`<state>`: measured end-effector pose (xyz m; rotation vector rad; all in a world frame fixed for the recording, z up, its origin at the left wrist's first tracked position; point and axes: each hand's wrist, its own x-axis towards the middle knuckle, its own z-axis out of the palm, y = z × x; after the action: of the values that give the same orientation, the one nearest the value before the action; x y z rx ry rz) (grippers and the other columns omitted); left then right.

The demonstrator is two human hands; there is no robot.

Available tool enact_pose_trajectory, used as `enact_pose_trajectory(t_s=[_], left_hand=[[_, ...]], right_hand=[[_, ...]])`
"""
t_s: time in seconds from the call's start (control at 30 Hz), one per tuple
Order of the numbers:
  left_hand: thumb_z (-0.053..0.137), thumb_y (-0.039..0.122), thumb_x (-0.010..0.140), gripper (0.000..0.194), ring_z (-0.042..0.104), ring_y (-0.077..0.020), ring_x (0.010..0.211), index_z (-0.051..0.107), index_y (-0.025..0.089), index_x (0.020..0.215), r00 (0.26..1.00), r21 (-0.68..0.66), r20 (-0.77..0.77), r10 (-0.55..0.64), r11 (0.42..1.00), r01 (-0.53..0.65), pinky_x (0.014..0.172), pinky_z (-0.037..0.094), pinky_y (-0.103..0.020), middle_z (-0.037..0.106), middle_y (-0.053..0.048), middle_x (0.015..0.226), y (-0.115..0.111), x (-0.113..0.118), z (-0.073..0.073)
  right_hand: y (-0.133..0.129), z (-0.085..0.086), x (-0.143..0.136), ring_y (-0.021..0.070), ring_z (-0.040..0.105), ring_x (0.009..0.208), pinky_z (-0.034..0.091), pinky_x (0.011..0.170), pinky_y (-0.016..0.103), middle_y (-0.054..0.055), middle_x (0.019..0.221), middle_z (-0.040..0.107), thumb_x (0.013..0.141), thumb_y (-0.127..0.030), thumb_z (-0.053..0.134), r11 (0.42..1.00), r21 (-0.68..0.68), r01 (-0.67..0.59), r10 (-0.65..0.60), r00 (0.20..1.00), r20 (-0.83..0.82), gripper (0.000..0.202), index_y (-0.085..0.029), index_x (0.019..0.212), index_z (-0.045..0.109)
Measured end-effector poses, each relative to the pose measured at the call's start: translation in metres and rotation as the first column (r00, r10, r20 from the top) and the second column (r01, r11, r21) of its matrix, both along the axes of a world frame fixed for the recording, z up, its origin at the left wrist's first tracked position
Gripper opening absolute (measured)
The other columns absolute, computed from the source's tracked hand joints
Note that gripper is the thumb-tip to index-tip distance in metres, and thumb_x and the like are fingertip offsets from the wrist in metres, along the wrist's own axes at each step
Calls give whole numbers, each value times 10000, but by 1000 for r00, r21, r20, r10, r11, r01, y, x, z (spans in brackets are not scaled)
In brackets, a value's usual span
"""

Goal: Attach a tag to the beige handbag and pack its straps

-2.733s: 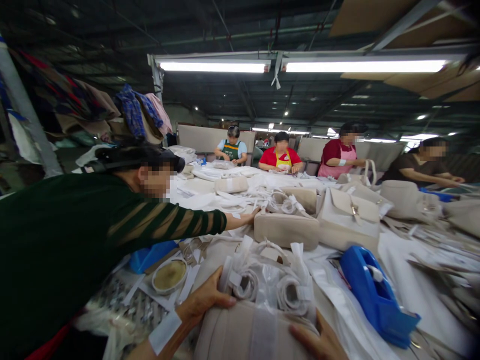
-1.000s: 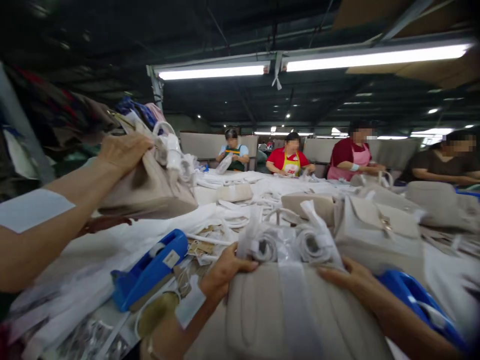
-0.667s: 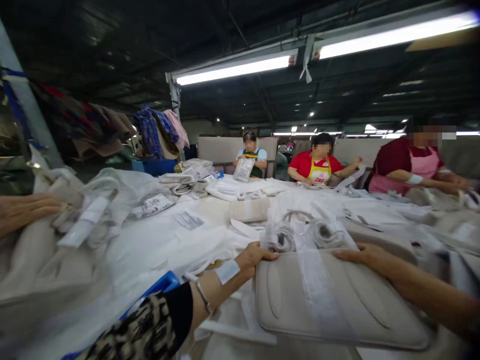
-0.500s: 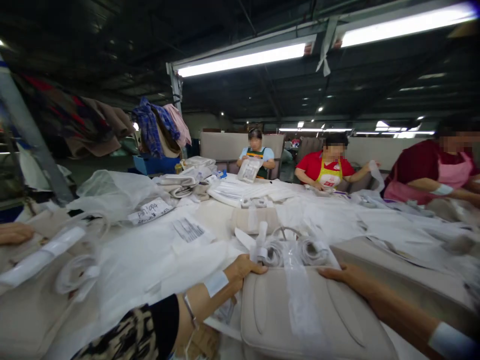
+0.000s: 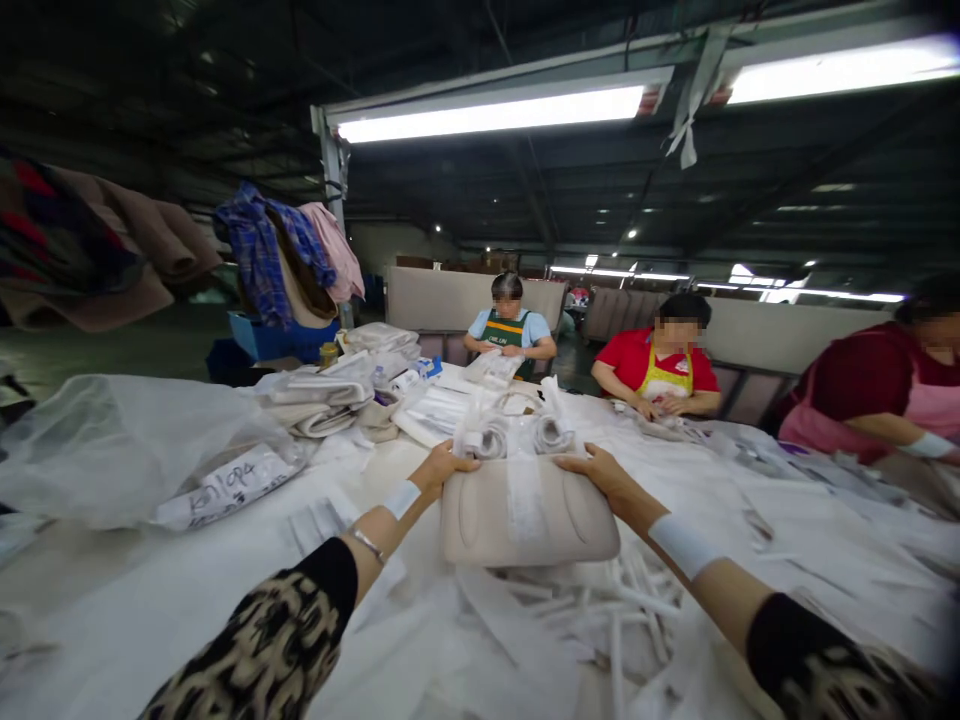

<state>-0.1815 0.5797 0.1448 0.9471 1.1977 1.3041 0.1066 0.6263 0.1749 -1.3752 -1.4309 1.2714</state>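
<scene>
Over the table, the left hand and right hand grip the bag at its upper corners. The band appears applied and the straps coiled; the bag is not yet released. White strips lie below; co-workers work beyond.

Seen from the wearer's head, looking forward and down across the table
The one camera sits at head height behind the left hand and the right hand; the sleeves come in large at the bottom corners, closest to the lens, and the bag lies a little farther off, near mid-picture. The wide view runs on past the table's far side to the person in a green apron, well away, with hanging clothes at the left and a tube lamp seen from below.
</scene>
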Motion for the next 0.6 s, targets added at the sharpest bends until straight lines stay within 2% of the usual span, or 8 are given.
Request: enact_pose_trajectory(t_s=[0.1,0.2,0.3,0.37,0.47,0.57,0.6], left_hand=[[870,310,426,718,673,-243,795,585,136,1062,993,32,-122,7,999,-3,753,546,-363,708,-85,917,45,-6,-14],[836,356,511,733,653,-310,1000,576,128,1157,947,-4,-320,30,999,-32,858,519,-388,695,-133,1066,72,-11,-45],[815,351,572,738,457,-386,1300,564,144,1235,817,-44,-570,87,990,-136,1031,400,-445,584,-180,1309,88,-13,-78],[798,349,623,769,315,-397,1398,522,158,1315,694,-43,-712,107,980,-195,1097,307,-479,450,-192,1450,96,-10,-90],[765,345,706,806,286,-415,1405,432,159,1417,502,-20,-858,109,969,-244,1101,265,-537,343,-235,1505,98,5,-87],[619,282,854,656,194,-429,1430,388,148,1453,304,75,-939,160,959,-273,1104,179,-602,235,-265,1537,85,32,-69],[534,231,900,580,144,-418,1444,388,151,1455,251,118,-950,185,958,-262,1113,136,-609,190,-252,1555,78,42,-63]], right_hand=[[48,-18,-10,282,672,974,567,741,326,192,1225,644,676,-314,819,998,63,9,-10,1000,6,967,-61,1460,313],[80,-53,-19,281,638,1060,540,861,347,164,1249,634,705,-294,816,997,80,11,-16,998,65,834,-90,1407,416],[98,-86,-22,269,608,1105,498,952,425,127,1248,624,788,-308,771,998,55,7,-17,985,172,531,-127,1244,570],[103,-96,-22,254,606,1092,491,956,468,104,1217,623,861,-327,707,999,42,5,-15,970,241,362,-137,1154,612],[95,-87,-22,273,557,1157,444,1001,524,99,1254,585,892,-336,673,995,93,41,-70,941,331,321,-142,1141,614],[68,-62,-33,327,352,1347,244,1108,596,138,1438,422,908,-300,641,964,242,108,-196,905,377,418,-122,1269,528],[56,-55,-39,325,279,1388,182,1137,579,149,1478,372,926,-274,601,950,289,120,-229,895,382,418,-124,1303,499]])
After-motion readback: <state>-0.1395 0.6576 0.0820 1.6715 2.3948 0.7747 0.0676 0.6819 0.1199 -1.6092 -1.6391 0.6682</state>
